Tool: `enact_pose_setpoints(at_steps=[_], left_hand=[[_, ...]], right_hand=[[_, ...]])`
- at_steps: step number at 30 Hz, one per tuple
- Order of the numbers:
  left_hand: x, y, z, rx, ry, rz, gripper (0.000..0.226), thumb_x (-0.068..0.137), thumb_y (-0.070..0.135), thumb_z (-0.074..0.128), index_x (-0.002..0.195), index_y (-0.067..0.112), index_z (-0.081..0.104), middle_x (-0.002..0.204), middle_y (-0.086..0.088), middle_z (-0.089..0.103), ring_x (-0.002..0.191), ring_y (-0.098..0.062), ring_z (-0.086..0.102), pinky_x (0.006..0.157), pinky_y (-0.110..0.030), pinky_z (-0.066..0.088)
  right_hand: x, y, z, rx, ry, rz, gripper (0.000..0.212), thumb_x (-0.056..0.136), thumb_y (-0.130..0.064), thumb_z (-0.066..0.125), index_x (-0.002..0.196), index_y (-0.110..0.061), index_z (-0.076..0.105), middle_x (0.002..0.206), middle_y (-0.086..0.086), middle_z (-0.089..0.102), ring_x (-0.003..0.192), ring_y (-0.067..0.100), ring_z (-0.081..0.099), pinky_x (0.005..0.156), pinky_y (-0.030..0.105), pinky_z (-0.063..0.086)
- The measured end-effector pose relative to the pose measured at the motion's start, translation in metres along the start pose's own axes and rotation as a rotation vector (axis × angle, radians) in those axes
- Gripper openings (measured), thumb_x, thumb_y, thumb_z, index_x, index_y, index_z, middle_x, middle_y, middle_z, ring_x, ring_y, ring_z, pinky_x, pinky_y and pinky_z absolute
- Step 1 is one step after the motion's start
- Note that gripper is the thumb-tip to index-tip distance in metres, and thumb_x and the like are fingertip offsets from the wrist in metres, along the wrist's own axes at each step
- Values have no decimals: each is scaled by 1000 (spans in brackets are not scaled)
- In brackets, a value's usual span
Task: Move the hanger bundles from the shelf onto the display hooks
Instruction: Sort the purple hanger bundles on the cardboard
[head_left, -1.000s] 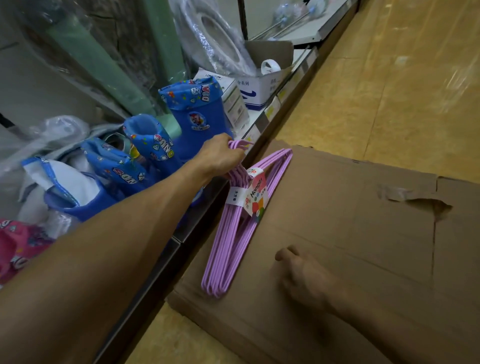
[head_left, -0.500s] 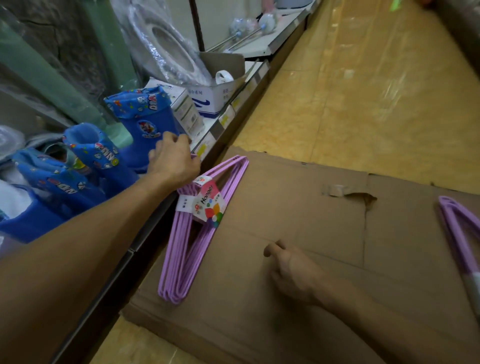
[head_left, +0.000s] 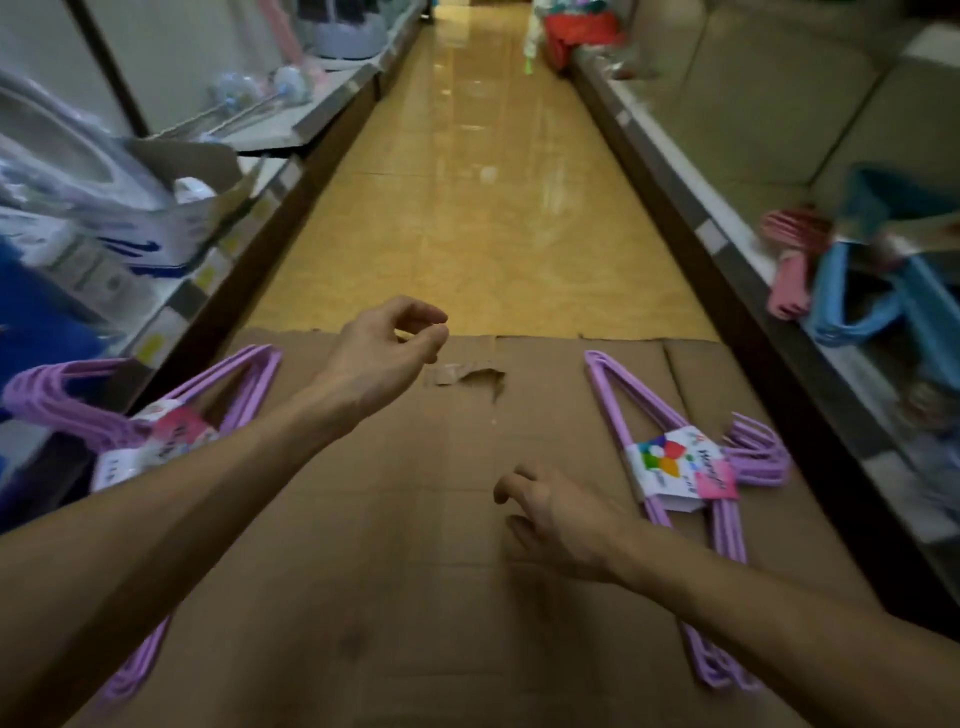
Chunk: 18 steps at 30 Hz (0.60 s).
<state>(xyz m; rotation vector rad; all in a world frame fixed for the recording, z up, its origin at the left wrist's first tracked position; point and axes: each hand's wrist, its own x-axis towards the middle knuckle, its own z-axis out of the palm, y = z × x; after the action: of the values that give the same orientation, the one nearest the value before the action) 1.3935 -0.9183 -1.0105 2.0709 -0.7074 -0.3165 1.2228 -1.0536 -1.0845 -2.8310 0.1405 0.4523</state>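
Observation:
Two purple hanger bundles with paper labels lie on a flat cardboard sheet (head_left: 415, 597) on the floor. One purple bundle (head_left: 218, 395) is at the sheet's left edge against the left shelf base; the other purple bundle (head_left: 691, 467) lies at the right. My left hand (head_left: 387, 353) hovers over the sheet's far middle, fingers loosely curled, holding nothing. My right hand (head_left: 556, 514) rests low on the cardboard, fingers relaxed, just left of the right bundle and not touching it. Blue hanger bundles (head_left: 852, 296) and pink hanger bundles (head_left: 789, 260) lie on the right shelf.
Shelves line both sides of a narrow aisle with a glossy yellow floor (head_left: 483, 182). The left shelf (head_left: 311, 124) holds a white cardboard box (head_left: 156, 234), brushes and wrapped goods. The cardboard has a torn spot (head_left: 475, 376) near its far edge.
My left hand has let go of the left purple bundle and swung right over the cardboard. The view has turned right and up the aisle, bringing the right bundle and right shelf into sight.

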Motion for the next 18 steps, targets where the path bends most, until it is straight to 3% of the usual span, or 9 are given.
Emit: enact_pose_setpoints(at_steps=[4, 6, 10, 13, 18], left_hand=[[3, 28, 42, -139, -73, 22, 9, 98, 31, 59, 105, 34, 64, 103, 7, 67, 78, 2, 70, 85, -36, 59], [2, 42, 59, -198, -119, 24, 14, 99, 28, 60, 111, 26, 66, 105, 0, 68, 80, -4, 72, 82, -32, 60], [-5, 64, 83, -223, -189, 34, 20, 100, 26, 58, 118, 19, 64, 106, -2, 67, 88, -14, 72, 81, -35, 61], [-10, 67, 96, -200, -228, 67, 19, 100, 28, 57, 116, 22, 63, 105, -2, 67, 87, -14, 71, 78, -35, 60], [-14, 66, 107, -159, -261, 100, 17, 100, 26, 56, 115, 21, 63, 103, -1, 66, 86, -14, 70, 75, -34, 59]], right_hand=[[-36, 41, -3, 69, 80, 136, 35, 98, -23, 50, 132, -14, 51, 132, 7, 54, 117, 29, 55, 94, 38, 45], [-53, 60, -1, 132, 126, 252, 33, 97, -22, 49, 129, -14, 52, 130, 7, 56, 117, 26, 55, 96, 37, 45], [-78, 103, 11, 224, 231, 565, 29, 96, -26, 50, 121, -12, 51, 123, 8, 58, 112, 29, 57, 85, 30, 42], [-88, 135, 20, 281, 285, 785, 38, 93, -29, 53, 125, -8, 50, 126, 12, 58, 112, 32, 58, 89, 36, 47], [-82, 191, 59, 373, 260, 971, 70, 72, -60, 54, 127, -18, 52, 125, 9, 58, 101, 28, 62, 82, 32, 52]])
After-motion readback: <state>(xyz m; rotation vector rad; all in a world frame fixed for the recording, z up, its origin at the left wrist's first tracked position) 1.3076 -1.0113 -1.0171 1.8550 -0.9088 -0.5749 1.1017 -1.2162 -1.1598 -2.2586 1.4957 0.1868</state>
